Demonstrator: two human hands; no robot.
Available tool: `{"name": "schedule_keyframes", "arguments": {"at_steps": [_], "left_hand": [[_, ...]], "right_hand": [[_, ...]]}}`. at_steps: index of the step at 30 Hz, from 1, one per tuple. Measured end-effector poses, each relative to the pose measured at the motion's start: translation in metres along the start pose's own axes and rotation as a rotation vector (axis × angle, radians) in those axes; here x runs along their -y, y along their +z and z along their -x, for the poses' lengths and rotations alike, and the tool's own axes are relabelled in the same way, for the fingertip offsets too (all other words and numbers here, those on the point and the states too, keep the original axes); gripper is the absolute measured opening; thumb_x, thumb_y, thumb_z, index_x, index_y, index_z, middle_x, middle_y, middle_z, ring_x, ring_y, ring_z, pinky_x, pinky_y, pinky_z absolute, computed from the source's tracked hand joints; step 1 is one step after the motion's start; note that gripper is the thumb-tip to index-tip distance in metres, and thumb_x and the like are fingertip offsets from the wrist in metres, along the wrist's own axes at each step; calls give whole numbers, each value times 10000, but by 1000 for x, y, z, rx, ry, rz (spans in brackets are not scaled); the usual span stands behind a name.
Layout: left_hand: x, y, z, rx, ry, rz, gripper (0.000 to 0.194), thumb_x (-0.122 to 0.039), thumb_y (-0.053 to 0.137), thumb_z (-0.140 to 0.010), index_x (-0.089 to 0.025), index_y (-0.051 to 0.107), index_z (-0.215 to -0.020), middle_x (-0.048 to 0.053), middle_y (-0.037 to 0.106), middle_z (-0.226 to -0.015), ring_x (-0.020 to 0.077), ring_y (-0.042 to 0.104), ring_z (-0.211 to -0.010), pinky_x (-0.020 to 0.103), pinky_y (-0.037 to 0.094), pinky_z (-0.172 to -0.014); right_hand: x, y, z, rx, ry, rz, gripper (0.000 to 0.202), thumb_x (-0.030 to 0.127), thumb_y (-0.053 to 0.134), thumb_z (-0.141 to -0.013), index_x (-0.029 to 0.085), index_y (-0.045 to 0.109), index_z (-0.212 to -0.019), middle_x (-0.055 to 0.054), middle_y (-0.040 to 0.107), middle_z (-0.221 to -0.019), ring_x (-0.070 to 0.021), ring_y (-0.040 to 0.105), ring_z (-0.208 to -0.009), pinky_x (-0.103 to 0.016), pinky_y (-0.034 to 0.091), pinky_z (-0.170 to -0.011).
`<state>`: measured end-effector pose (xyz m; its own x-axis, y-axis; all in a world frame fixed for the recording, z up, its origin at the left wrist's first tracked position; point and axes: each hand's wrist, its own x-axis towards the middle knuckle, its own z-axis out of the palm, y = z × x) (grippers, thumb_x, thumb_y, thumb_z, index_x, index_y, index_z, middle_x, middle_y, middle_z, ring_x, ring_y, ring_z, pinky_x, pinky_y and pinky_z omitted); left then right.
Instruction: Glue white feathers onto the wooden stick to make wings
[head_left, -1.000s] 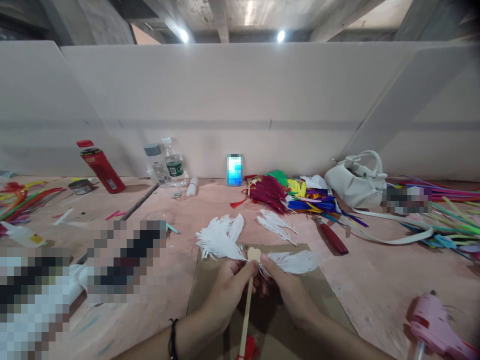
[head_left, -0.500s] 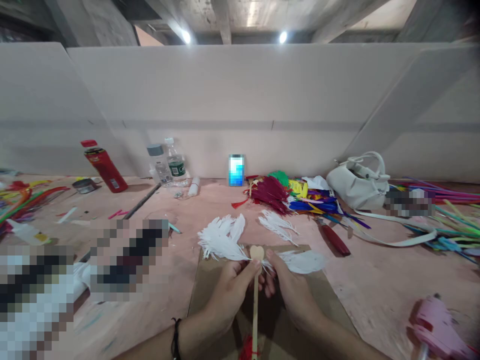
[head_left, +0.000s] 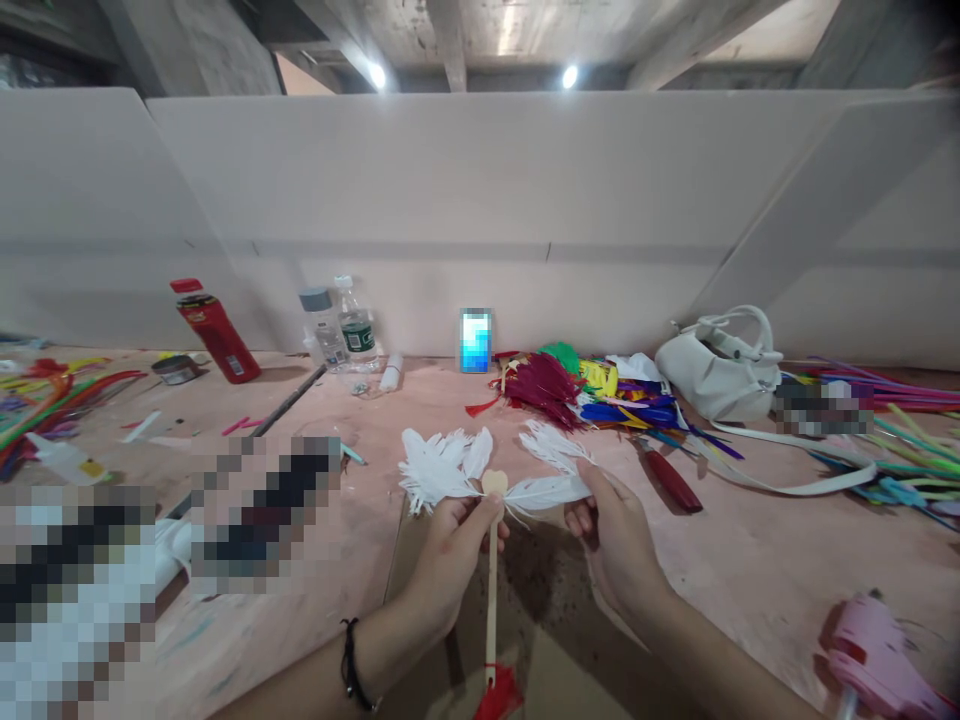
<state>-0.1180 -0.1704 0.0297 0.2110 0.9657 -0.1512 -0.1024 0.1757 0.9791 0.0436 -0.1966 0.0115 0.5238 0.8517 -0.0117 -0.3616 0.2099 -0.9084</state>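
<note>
My left hand (head_left: 466, 535) pinches a flat wooden stick (head_left: 492, 600) just below its heart-shaped top (head_left: 494, 483). Red tassel threads (head_left: 501, 694) hang at the stick's lower end. To the right of the heart a white feather (head_left: 549, 491) extends sideways, its quill end at the stick. The fingers of my right hand (head_left: 611, 520) are closed on that feather's outer end. White feathers (head_left: 442, 465) fan out left of the heart; whether they are fixed to it I cannot tell. Another white feather (head_left: 551, 445) lies behind. Beneath both hands is a brown board (head_left: 540, 570).
A pink glue gun (head_left: 874, 650) lies at the right front. Beyond the hands are a red-handled tool (head_left: 670, 477), a pile of coloured feathers (head_left: 544, 388), a white handbag (head_left: 720, 370) and a phone (head_left: 475, 342). Bottles (head_left: 356, 335) and a red bottle (head_left: 221, 335) stand at the back left.
My right hand has moved right, away from the stick, and now grips the outer end of the right feather. The heart-topped stick has shifted slightly left, with more of the red tassel showing.
</note>
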Motion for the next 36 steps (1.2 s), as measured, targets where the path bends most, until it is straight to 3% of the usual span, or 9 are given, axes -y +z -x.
{"name": "schedule_keyframes", "arguments": {"at_steps": [3,6,10,12,14,17,23,33,36], "left_hand": [[-2,-1,0,-27,12,0,342,-482,743,-729,-171,648,-622,12,631,-597,161,571,-620,252,433,-615],[0,-1,0,5,5,25,347,-481,746,-747,-165,656,-637,7,635,-606,149,566,-612,240,425,-605],[8,1,0,96,-37,102,377,-512,790,-735,-157,674,-682,9,661,-637,135,573,-594,230,433,-592],[10,2,1,165,-63,134,395,-527,792,-741,-154,675,-681,18,665,-620,141,584,-572,240,453,-589],[11,3,3,253,-89,159,414,-553,762,-771,-156,676,-689,28,667,-590,157,595,-539,262,474,-585],[9,4,6,291,-86,163,432,-582,739,-784,-169,661,-682,30,672,-574,166,598,-513,278,484,-578],[7,1,8,107,-44,53,431,-559,827,-678,-167,647,-662,-11,637,-588,140,572,-570,240,436,-576],[5,3,11,175,-94,105,396,-535,795,-707,-183,621,-652,-19,611,-551,138,548,-531,250,417,-555],[5,2,9,143,-109,109,370,-504,803,-701,-176,636,-665,-11,626,-570,137,552,-546,249,407,-561]], "right_hand": [[6,0,-1,6,68,-188,413,420,708,-864,222,449,-610,77,390,-517,-99,343,-462,-229,316,-451],[6,-1,0,71,90,-215,408,473,681,-871,219,492,-614,60,419,-521,-110,372,-477,-243,338,-476],[-7,-2,7,324,142,60,557,650,586,-899,204,567,-566,0,528,-541,-150,494,-549,-285,404,-580],[-15,-2,12,490,148,198,605,721,578,-871,198,590,-567,-21,573,-572,-171,544,-594,-302,429,-635],[-19,-1,17,564,143,279,593,765,616,-813,201,614,-631,-6,569,-570,-180,551,-587,-308,430,-632],[-19,0,22,515,138,407,614,796,611,-785,215,571,-593,-6,555,-560,-193,561,-604,-320,430,-658],[-9,0,28,406,189,577,666,826,481,-821,239,531,-512,-31,580,-579,-221,574,-666,-340,423,-742],[-9,1,31,461,168,677,675,812,470,-849,252,523,-477,-57,647,-654,-255,608,-779,-353,399,-839],[-10,0,29,504,128,682,697,804,437,-877,257,534,-456,-52,642,-622,-247,602,-746,-356,394,-830]]}}
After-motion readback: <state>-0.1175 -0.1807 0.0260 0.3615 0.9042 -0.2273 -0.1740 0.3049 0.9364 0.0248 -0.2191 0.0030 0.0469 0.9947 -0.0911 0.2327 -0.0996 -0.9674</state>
